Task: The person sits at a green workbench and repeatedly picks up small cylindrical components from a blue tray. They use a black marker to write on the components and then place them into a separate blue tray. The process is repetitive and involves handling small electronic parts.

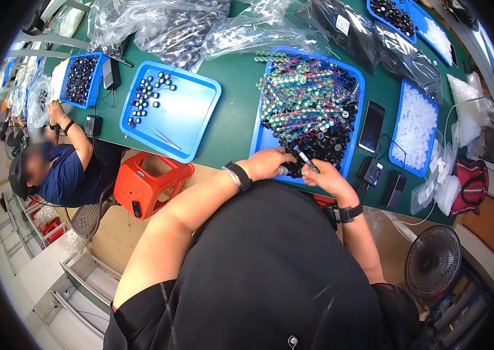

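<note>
My left hand (269,163) is over the near edge of a blue tray (359,87), its fingers pinched together. What they hold is mostly hidden; a small pale round piece peeks out under them. Between thumb and fingers of my right hand (327,178) is a slim pen-like tool (305,157), dark and white, tilted toward the upper left. In the tray just beyond both hands lie loose black round parts (322,143). Heaped above those are small green circuit boards (299,87) with red and blue wires.
Left of my tray stands another blue tray (185,116) with several small round parts. On the right are a phone (372,125), a tray of white pieces (416,125), black adapters (370,171) and a fan (433,261). A person (60,169) works at the left beside a red stool (149,184).
</note>
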